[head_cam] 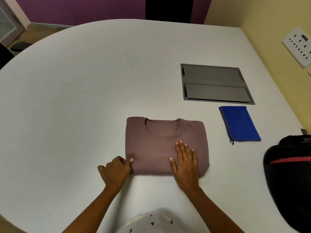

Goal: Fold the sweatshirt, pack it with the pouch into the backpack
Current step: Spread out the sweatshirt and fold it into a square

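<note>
A mauve sweatshirt (156, 148) lies folded into a neat rectangle on the white table (75, 98), neckline facing away from me. My right hand (185, 163) lies flat on its right half, fingers straight. At the sweatshirt's near left corner, my left hand (116, 170) has its fingers curled, thumb on top of the fabric, pinching the edge. A flat blue pouch (239, 124) with a zip lies to the right of the sweatshirt. The black backpack (289, 179) with a red stripe sits at the right edge of the table, partly cut off.
A grey recessed cable hatch (215, 84) is set into the table beyond the pouch. A yellow wall with a white socket panel (297, 47) runs along the right side. The table's rounded edge curves away to the left and far side.
</note>
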A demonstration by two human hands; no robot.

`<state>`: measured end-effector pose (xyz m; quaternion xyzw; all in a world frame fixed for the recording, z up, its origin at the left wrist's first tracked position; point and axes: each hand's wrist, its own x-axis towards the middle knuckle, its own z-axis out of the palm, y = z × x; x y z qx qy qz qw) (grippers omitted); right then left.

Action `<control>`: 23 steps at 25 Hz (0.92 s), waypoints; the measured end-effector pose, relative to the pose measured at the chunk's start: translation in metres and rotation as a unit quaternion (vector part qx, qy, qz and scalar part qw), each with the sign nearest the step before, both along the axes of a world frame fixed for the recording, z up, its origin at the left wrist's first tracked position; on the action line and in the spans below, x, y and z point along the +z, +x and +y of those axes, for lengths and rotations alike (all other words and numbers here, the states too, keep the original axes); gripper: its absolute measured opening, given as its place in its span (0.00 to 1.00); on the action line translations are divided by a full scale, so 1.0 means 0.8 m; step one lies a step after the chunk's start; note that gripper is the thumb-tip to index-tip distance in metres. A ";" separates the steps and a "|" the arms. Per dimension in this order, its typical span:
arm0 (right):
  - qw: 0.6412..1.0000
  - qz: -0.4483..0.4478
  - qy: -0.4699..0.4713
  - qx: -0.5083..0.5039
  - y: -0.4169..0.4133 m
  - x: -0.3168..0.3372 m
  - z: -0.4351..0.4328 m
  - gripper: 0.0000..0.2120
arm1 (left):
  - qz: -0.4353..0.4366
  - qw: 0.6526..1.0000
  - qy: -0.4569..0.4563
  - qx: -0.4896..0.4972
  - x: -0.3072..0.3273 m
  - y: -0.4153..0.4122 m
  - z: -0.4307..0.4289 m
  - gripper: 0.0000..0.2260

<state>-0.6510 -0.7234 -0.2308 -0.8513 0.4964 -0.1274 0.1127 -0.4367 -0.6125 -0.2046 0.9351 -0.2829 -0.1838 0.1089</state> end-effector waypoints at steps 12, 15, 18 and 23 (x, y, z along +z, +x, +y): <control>0.994 0.109 0.005 -0.032 0.022 0.004 -0.038 0.38 | -0.060 0.962 -0.146 -0.222 -0.037 -0.020 -0.062 0.27; 0.988 0.154 0.023 -0.014 0.026 0.000 -0.049 0.39 | -0.044 0.959 -0.146 -0.238 -0.040 -0.007 -0.065 0.28; 0.984 0.171 0.045 -0.002 0.033 -0.003 -0.061 0.40 | -0.056 0.954 -0.144 -0.257 -0.033 0.004 -0.075 0.28; 0.997 0.067 0.045 -0.015 0.019 0.002 -0.075 0.40 | -0.069 0.956 -0.150 -0.243 -0.011 0.008 -0.101 0.29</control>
